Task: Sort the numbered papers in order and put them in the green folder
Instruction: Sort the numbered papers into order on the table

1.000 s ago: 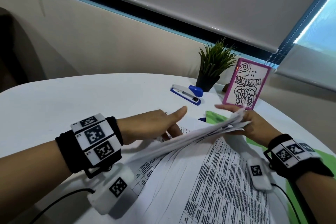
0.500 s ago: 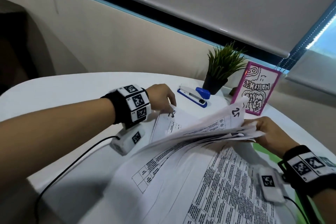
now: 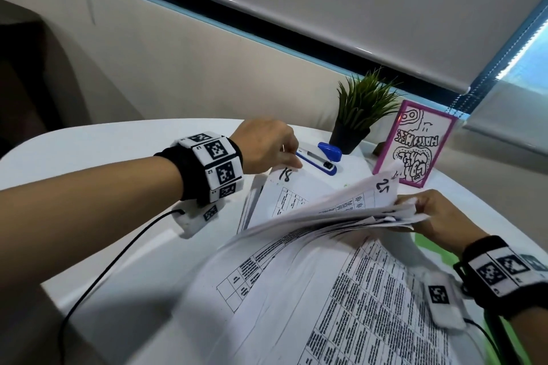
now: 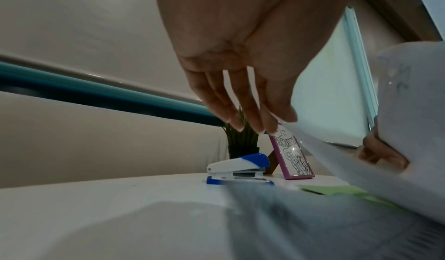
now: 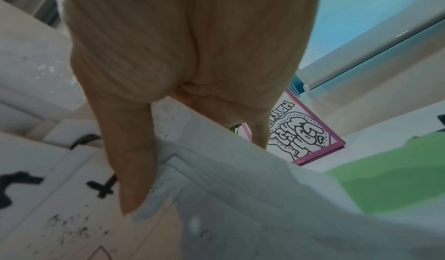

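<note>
A: Starting at the left, what is the left hand (image 3: pixel 267 144) doing?

B: Its fingertips come down on the far corner of the sheet marked 18 (image 3: pixel 292 192), which lies on a small pile on the counter (image 3: pixel 89 163). The head view reads as a pinch between thumb and fingers, but the left wrist view shows the fingers fairly straight, so I cannot tell whether it grips or only touches.

A: And to the right?

B: The right hand (image 3: pixel 439 216) holds the fanned stack of papers (image 3: pixel 341 216) lifted at its far edge, thumb on top and fingers underneath; a sheet marked 25 curls up from it.

A: The green folder (image 3: pixel 430 249)?

B: It lies flat on the counter under the stack and the right wrist, only slivers of green showing.

A: How far along, then?

B: I'd judge mid-sort. A few sheets are laid aside, most remain in the stack, and nothing looks filed yet.

A: Counts?

B: Two hands, one folder, two groups of paper; the sheets are too many and too overlapped to count. Behind them: one stapler (image 3: pixel 321 157), one potted plant (image 3: pixel 360 109), one framed drawing (image 3: pixel 413 144).
</note>
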### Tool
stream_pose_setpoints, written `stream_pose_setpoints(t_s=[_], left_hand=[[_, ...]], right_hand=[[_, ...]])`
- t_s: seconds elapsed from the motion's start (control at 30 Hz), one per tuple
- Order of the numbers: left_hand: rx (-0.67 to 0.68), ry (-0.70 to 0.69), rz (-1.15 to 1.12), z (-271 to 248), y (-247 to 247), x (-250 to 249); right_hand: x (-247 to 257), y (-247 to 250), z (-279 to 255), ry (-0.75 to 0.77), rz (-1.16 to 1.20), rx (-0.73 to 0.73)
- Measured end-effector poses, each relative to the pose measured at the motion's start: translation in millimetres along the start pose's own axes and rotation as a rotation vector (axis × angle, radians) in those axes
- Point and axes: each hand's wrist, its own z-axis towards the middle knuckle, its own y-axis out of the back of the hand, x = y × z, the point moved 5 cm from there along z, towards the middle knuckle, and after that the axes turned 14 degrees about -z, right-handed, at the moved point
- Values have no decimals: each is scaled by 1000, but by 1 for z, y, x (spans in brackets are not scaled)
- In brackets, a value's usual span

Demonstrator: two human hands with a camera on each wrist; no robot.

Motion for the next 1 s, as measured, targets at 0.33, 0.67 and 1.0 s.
stream_pose_setpoints(t_s=[0.33,0.67,1.0], left_hand=[[376,307,-229,-26,-29,16],[-132,499,-763,-37,10,51],[-105,616,-376,-52,17,58]], right_hand=[[-12,-5,13,-65,-92,-7],[-12,-9,15,4,-129,-39],[-15,-13,12,4,-310,-29]])
